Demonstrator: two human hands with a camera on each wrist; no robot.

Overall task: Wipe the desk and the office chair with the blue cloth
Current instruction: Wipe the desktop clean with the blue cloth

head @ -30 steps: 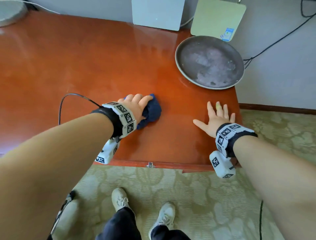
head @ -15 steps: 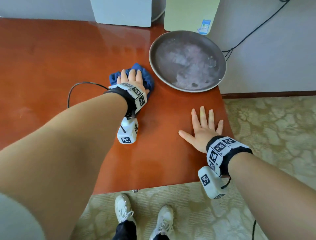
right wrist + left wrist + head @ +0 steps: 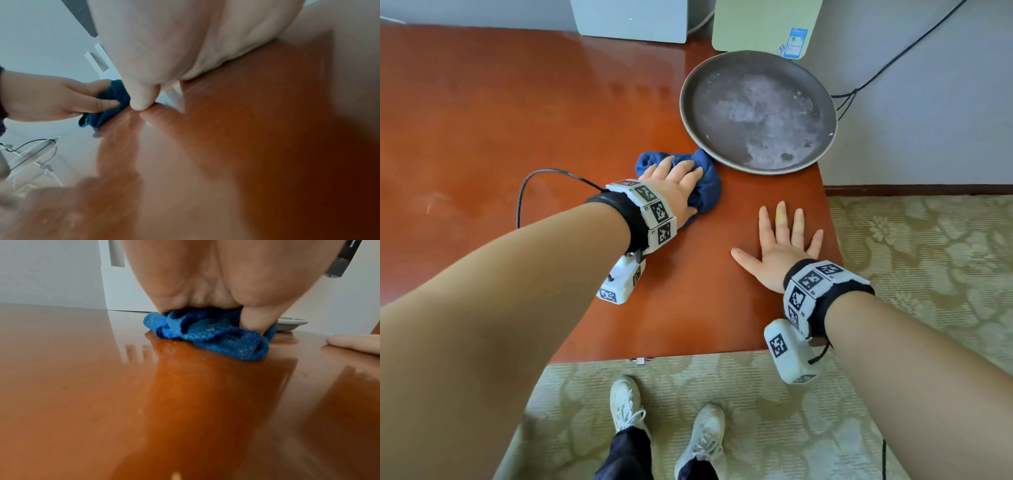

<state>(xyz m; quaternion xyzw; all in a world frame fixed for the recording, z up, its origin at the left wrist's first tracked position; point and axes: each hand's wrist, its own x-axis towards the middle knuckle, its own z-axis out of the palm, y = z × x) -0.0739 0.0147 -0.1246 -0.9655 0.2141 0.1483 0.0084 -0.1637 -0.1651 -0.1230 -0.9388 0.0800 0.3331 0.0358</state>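
The blue cloth [image 3: 708, 192] lies bunched on the glossy red-brown desk [image 3: 517, 120], just below the left rim of a round pan. My left hand [image 3: 674, 173] covers it; the right wrist view shows the thumb and fingers of this left hand [image 3: 61, 100] curled round the cloth [image 3: 115, 95]. From the left wrist, the cloth [image 3: 216, 335] is pressed onto the wood under my palm. My right hand [image 3: 784, 236] rests flat on the desk near its right edge, fingers spread, holding nothing. No office chair is in view.
A round grey pan [image 3: 756, 113] sits at the desk's back right corner. Behind it stand a white box [image 3: 630, 20] and a pale green device [image 3: 763, 24] against the wall. A black cable [image 3: 524, 192] loops from my left wrist. Patterned carpet [image 3: 928, 257] lies beyond the desk's edges.
My left hand slid the cloth from near the desk's front edge away towards the pan, then a little right towards my right hand. The right hand stayed flat in place.
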